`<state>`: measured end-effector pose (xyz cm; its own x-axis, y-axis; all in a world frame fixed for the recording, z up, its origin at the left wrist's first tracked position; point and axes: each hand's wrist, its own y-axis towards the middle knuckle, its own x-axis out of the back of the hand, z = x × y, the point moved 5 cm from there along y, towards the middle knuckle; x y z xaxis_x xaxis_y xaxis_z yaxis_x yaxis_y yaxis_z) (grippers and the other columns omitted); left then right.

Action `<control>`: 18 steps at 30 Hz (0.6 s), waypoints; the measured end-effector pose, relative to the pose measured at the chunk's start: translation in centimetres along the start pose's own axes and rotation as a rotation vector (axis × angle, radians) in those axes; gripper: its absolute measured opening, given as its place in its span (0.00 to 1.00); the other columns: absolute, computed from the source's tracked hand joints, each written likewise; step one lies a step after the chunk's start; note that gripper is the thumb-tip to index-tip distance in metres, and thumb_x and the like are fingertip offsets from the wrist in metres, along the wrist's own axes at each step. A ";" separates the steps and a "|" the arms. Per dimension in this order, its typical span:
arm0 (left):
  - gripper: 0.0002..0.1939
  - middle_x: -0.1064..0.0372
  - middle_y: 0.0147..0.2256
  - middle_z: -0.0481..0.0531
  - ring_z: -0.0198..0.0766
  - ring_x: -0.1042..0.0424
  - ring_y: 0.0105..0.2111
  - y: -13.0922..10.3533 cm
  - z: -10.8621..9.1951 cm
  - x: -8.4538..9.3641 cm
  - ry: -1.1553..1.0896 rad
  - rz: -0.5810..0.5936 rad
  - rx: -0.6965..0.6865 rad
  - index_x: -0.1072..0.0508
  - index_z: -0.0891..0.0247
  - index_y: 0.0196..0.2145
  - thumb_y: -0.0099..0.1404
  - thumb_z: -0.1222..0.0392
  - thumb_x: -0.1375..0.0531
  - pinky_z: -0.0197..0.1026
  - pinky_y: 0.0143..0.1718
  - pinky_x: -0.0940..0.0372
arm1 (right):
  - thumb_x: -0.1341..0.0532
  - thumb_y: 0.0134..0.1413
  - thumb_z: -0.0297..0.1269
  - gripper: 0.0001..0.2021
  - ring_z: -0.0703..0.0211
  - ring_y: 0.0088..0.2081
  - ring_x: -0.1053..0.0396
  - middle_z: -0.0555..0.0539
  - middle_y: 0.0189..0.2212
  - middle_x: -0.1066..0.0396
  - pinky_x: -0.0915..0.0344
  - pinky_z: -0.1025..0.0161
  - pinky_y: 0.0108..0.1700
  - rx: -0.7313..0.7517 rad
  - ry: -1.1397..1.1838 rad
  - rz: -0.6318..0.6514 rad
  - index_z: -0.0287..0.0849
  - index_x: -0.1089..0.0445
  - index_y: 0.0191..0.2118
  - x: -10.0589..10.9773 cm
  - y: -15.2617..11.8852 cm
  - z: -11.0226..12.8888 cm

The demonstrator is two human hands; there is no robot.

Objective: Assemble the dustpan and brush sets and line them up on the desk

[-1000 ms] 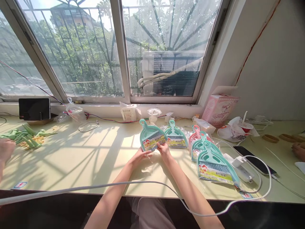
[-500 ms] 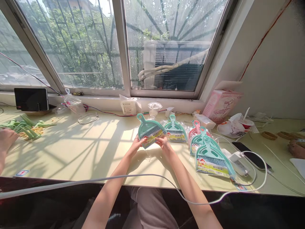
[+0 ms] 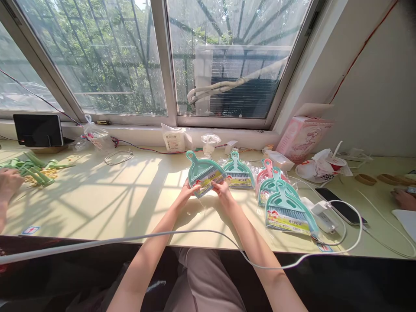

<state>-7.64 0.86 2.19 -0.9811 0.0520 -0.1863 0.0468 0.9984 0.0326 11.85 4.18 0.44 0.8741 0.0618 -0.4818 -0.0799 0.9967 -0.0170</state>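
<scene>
Both hands hold one green dustpan-and-brush set (image 3: 202,170) just above the table, its handle tilted up to the left. My left hand (image 3: 188,190) grips its lower left edge, thumb on the printed label. My right hand (image 3: 221,190) grips the lower right corner in the same way. Right behind my right hand lies another green set (image 3: 239,171) in clear wrapping. Farther right, a pink set (image 3: 267,168) and green sets overlap, the front green one (image 3: 287,212) nearest the table edge.
A white cable (image 3: 208,231) crosses in front over my forearms. To the right are a phone (image 3: 341,206), a white charger (image 3: 325,216) and a pink box (image 3: 303,136). At the left, another person's hand (image 3: 9,184) touches green stalks (image 3: 39,173); a tablet (image 3: 38,131) stands behind.
The whole view has shifted slightly, with the table sitting a little higher in the picture. Both hands keep their hold on the green set. At the far right, another person's hand shows more clearly.
</scene>
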 end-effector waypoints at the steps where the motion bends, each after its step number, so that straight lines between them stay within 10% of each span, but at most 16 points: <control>1: 0.41 0.17 0.53 0.64 0.67 0.18 0.58 -0.1 0.0 0.0 0.019 -0.003 0.017 0.22 0.57 0.61 0.53 0.45 0.18 0.56 0.49 0.21 | 0.14 0.33 0.45 0.28 0.33 0.56 0.15 0.44 0.44 0.11 0.17 0.40 0.59 0.013 0.005 -0.002 0.50 0.20 0.44 0.1 -0.1 0.1; 18: 0.42 0.15 0.51 0.65 0.50 0.12 0.36 0.1 1.3 -0.4 0.061 0.186 0.091 0.27 0.61 0.64 0.58 0.46 0.18 0.43 0.31 0.22 | 0.21 0.42 0.34 0.20 0.41 0.48 0.12 0.49 0.37 0.12 0.16 0.48 0.51 -0.080 -0.023 -0.096 0.52 0.21 0.43 0.9 0.5 -0.1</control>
<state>-6.99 0.98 0.97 -0.9634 0.2369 -0.1254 0.2422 0.9698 -0.0289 12.54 4.76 -0.06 0.8904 -0.0320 -0.4541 -0.0322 0.9906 -0.1330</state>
